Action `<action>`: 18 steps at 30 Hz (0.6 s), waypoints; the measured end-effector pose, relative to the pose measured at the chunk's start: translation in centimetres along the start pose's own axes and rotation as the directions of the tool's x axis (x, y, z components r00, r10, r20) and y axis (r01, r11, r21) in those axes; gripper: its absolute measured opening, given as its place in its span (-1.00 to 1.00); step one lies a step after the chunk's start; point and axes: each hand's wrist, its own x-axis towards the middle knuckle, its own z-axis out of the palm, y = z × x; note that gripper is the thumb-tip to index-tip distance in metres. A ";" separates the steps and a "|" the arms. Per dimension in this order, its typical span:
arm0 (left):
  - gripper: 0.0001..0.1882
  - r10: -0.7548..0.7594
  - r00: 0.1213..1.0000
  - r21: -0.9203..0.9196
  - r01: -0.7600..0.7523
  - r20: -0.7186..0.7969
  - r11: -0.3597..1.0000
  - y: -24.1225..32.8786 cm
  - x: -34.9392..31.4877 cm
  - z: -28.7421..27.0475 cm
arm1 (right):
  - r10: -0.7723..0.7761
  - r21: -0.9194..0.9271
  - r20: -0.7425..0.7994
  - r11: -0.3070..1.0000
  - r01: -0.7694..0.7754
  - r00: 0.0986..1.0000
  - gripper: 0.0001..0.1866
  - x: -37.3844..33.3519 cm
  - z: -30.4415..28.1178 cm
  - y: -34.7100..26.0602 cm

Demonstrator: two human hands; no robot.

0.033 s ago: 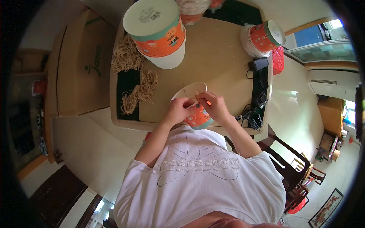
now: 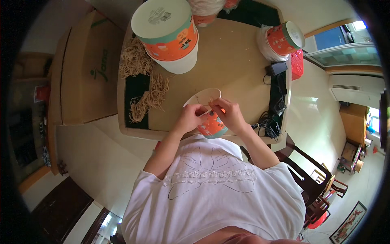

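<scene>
A paper bucket point(image 2: 209, 127), orange with printed pictures and a teal band at its base, leans at the table's near edge, its white open mouth tilted away from me. My left hand point(image 2: 189, 118) is closed on the bucket's near rim, thumb and fingers pinching it. Over the right part of the rim, my right hand point(image 2: 229, 114) pinches a thin tan cord point(image 2: 211, 99), which shows just above the fingertips. A fine strand also crosses the white inside wall. The fingers hide part of the rim and most of the cord.
Tan twine bundles point(image 2: 150, 97) lie on the table's left side, beside a tall stack of larger buckets point(image 2: 172, 46). More stacked buckets point(image 2: 205, 8) stand at the far edge. A plastic-wrapped stack point(image 2: 280, 40) sits far right, above black adapters and cables point(image 2: 276, 107). A large carton point(image 2: 89, 73) stands left.
</scene>
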 end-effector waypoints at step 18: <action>-0.91 -0.154 0.950 -0.658 0.301 0.273 0.691 -1.6 0.4 -0.8 | 0.093 0.038 0.063 0.995 -0.096 0.994 -0.93 -0.7 -0.5 -0.1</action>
